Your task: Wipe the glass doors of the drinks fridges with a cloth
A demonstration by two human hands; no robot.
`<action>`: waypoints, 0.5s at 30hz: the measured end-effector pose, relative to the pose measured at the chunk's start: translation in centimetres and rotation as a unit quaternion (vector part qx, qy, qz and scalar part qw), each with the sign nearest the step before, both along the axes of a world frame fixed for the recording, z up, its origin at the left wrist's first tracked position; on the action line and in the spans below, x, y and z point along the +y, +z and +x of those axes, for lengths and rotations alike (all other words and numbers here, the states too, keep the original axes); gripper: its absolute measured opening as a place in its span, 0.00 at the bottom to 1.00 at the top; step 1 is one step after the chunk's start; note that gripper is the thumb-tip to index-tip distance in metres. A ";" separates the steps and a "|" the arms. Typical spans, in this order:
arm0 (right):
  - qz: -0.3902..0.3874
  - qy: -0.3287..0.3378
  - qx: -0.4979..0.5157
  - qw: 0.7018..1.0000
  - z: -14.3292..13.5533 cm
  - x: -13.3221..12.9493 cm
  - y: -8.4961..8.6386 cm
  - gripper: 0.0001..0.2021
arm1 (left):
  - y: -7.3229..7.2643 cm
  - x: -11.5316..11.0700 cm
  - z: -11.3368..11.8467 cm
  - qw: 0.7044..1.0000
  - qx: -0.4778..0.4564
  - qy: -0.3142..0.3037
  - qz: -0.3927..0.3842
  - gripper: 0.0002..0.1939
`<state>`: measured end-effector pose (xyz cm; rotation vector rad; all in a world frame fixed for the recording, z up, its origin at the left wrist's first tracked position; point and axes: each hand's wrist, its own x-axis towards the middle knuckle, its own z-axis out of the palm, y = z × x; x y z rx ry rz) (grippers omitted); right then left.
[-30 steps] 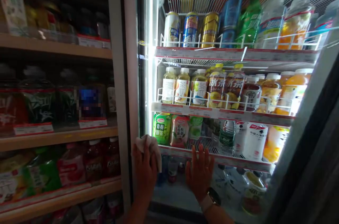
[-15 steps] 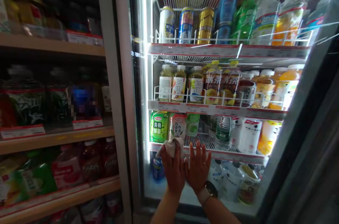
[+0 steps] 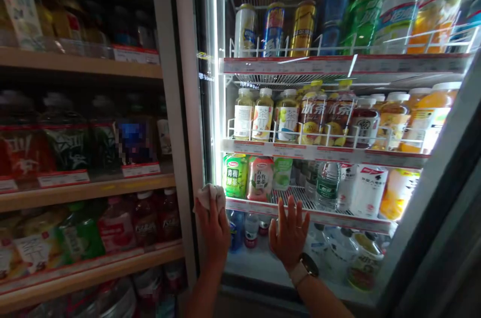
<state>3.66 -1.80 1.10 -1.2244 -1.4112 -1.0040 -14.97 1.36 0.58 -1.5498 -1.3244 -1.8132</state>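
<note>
My left hand (image 3: 214,225) presses a pale cloth (image 3: 211,195) against the left side of a lit drinks cooler's glass door (image 3: 255,268). Its fingers lie over the cloth, which bunches up past the fingertips. My right hand (image 3: 290,233) is open, fingers spread, with the palm towards the glass; a watch (image 3: 308,264) is on that wrist. Through the glass, behind the hands, a green drink bottle (image 3: 235,176) and a reddish drink bottle (image 3: 259,179) stand on a lower shelf.
Wire shelves (image 3: 323,150) inside the cooler carry rows of bottles and cans. To the left, past the metal door frame (image 3: 173,107), wooden shelves (image 3: 86,193) hold more bottled drinks. A grey frame edge (image 3: 424,168) slants along the right.
My left hand has slid left with the cloth, away from my right hand, to the glass's left edge. My right hand remains in nearly the same place. The view has shifted slightly.
</note>
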 end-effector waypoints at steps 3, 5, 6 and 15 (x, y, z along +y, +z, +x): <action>0.003 0.002 0.003 1.000 -0.1 0.0 0.1 0.34 | -0.2 -0.4 2.3 1.000 -0.012 -0.008 0.010 0.31; 0.007 0.002 0.000 1.000 -0.1 0.0 0.3 0.33 | -0.6 -0.8 5.0 1.000 -0.005 -0.020 0.020 0.31; 0.011 0.002 -0.001 1.000 -0.1 0.0 0.3 0.33 | -0.7 -1.0 6.4 0.999 0.006 -0.028 0.026 0.31; 0.023 -0.018 -0.029 0.999 0.5 0.7 -0.3 0.33 | -0.2 -1.5 9.2 0.984 0.140 -0.068 0.089 0.30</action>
